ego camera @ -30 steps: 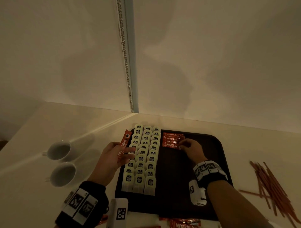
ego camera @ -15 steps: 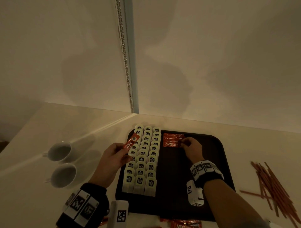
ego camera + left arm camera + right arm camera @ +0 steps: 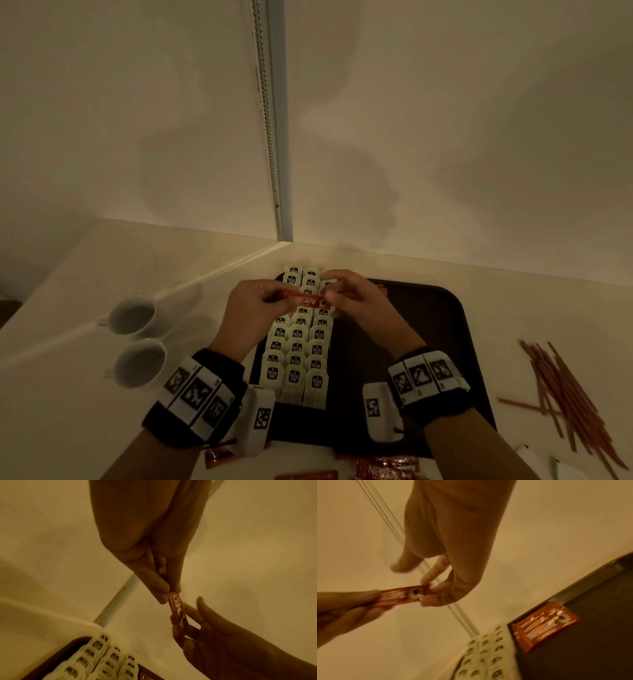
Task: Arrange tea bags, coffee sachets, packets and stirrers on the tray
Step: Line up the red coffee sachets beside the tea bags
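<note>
Head view: left hand (image 3: pixel 255 301) and right hand (image 3: pixel 356 296) each pinch one end of a single red coffee sachet (image 3: pixel 303 300), held level in the air just above the far end of the tea bags (image 3: pixel 296 356), which lie in three overlapping columns on the left part of the dark tray (image 3: pixel 459 342); "CAFE" reads on the sachet, tea bag labels look like "McCoy" but too small to be sure; loose red sachets (image 3: pixel 387 467) lie on the counter at the near tray edge, one showing "NESCAFE", stirrers (image 3: pixel 565 394) piled on the counter to the right, well off the tray, two white cups (image 3: pixel 137 335) to the left. Left wrist view: thumb and fingers (image 3: pixel 159 586) clamp the sachet's near end, right hand takes the far end, "CAFE" legible between them, tea bag rows below. Right wrist view: blurred; right fingertips (image 3: pixel 429 577) grip the serrated end seal by the printed cup logo, left hand on the other end; more sachets (image 3: pixel 544 626) already lie flat on the tray's far end just beside the tea bags, print smeared, unreadable. Handling, my read: sachet is light, thin foil, floppy and a bit slick, powder shifts inside; take it by the flat end seals or long edges, light pinch, lay it flat so it doesn't slide over its neighbours
</note>
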